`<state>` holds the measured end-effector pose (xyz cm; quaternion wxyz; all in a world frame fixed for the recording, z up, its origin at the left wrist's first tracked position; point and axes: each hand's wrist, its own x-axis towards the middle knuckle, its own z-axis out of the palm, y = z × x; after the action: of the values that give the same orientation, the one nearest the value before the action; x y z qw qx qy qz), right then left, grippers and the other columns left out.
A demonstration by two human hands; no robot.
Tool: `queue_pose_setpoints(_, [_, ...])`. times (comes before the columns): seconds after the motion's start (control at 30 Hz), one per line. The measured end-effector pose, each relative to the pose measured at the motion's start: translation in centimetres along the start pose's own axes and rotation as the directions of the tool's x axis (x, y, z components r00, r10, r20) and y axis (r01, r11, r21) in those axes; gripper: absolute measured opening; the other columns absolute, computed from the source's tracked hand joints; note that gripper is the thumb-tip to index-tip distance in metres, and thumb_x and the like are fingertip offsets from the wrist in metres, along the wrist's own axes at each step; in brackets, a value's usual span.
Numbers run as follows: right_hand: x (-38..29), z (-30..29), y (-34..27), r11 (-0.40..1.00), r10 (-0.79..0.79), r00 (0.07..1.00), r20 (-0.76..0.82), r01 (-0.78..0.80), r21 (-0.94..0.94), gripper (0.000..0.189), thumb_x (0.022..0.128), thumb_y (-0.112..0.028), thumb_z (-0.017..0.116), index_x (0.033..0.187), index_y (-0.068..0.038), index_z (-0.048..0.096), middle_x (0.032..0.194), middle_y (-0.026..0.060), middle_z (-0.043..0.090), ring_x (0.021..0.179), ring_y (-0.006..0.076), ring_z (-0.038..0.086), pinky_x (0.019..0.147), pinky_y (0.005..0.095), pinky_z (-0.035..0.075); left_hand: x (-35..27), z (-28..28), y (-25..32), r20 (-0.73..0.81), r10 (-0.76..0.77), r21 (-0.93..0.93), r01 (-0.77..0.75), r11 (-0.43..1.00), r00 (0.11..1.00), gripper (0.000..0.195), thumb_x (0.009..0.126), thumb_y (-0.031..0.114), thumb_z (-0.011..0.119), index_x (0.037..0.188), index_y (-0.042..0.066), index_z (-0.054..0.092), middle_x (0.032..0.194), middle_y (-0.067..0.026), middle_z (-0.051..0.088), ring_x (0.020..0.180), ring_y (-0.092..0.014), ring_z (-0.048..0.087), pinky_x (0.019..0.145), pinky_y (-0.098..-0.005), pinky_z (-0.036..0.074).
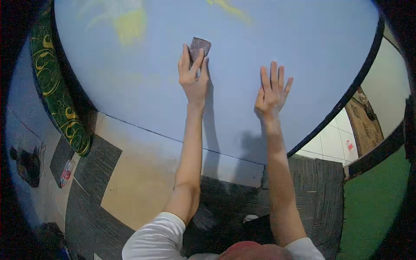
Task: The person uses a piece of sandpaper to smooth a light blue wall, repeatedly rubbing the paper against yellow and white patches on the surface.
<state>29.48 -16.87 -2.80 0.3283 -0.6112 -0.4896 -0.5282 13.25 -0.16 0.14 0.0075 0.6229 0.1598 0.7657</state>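
Observation:
My left hand [195, 79] grips a small grey-brown block [200, 46], which looks like a sanding sponge, and keeps it against the pale blue wall [234, 107]. Its upper end sticks out past my fingertips. To the right, my right hand [272, 94] rests on the same wall with fingers spread and nothing in it. Both arms reach straight forward. Above and left of the block, a yellow patch [130, 27] marks the wall, and a yellow streak [232, 9] lies near the top edge.
Dark grey carpet pieces [94, 208] lie on the beige floor [136, 175]. Left stands a green gold-patterned fabric panel [53, 74], with a plastic bottle [66, 174] near its foot. Right, beyond the dark wall edge [341, 104], are white tiles [330, 139], another bottle [349, 145] and a green surface [373, 201].

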Motion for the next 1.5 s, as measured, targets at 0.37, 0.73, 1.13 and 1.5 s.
queue_pose_setpoints(0.37, [-4.7,0.7,2.0,0.997,-0.063,0.998,0.003,0.063,0.054,0.064,0.081,-0.013,0.057,0.145,-0.02,0.055,0.162,0.0019,0.037,0.152,0.0224,0.027,0.126,0.0544,0.008,-2.2,0.1,2.2,0.061,0.084,0.175,-0.094,0.98,0.995,0.027,0.092,0.013,0.069,0.118,0.008,0.073,0.128,-0.0137,0.068,0.114,-0.026,0.063,0.095,-0.0392,0.052])
queue_pose_setpoints(0.73, [-6.3,1.4,2.6,0.991,-0.039,0.995,-0.094,0.051,0.124,0.054,0.084,-0.015,0.057,0.137,-0.02,0.062,0.158,-0.0003,0.044,0.149,0.0187,0.035,0.126,0.0512,0.012,-3.3,0.8,4.3,0.073,-0.01,0.247,-0.008,0.969,0.997,0.023,0.095,0.001,0.061,0.117,0.006,0.065,0.085,-0.0161,0.071,0.057,-0.022,0.065,0.054,-0.0299,0.045])
queue_pose_setpoints(1.13, [-3.3,1.2,2.7,0.97,-0.004,0.983,-0.182,0.048,0.24,0.052,0.082,-0.006,0.052,0.132,-0.014,0.064,0.145,-0.0015,0.059,0.143,0.0193,0.045,0.127,0.052,0.011,-4.4,0.2,5.9,0.306,-0.167,0.374,0.042,0.926,0.937,0.036,0.094,-0.001,0.062,0.128,0.005,0.056,0.12,-0.0278,0.065,0.091,-0.036,0.073,0.07,-0.0377,0.057])
queue_pose_setpoints(1.5, [-2.7,1.4,1.8,0.966,0.032,0.978,-0.206,0.022,0.256,0.049,0.082,-0.006,0.051,0.128,-0.015,0.068,0.145,-0.0032,0.059,0.141,0.0176,0.048,0.125,0.0542,0.017,-6.1,0.1,4.6,0.315,-0.164,0.252,0.084,0.964,0.935,0.076,0.085,-0.008,0.062,0.152,0.015,0.035,0.129,-0.0262,0.061,0.084,-0.041,0.069,0.071,-0.0427,0.057])
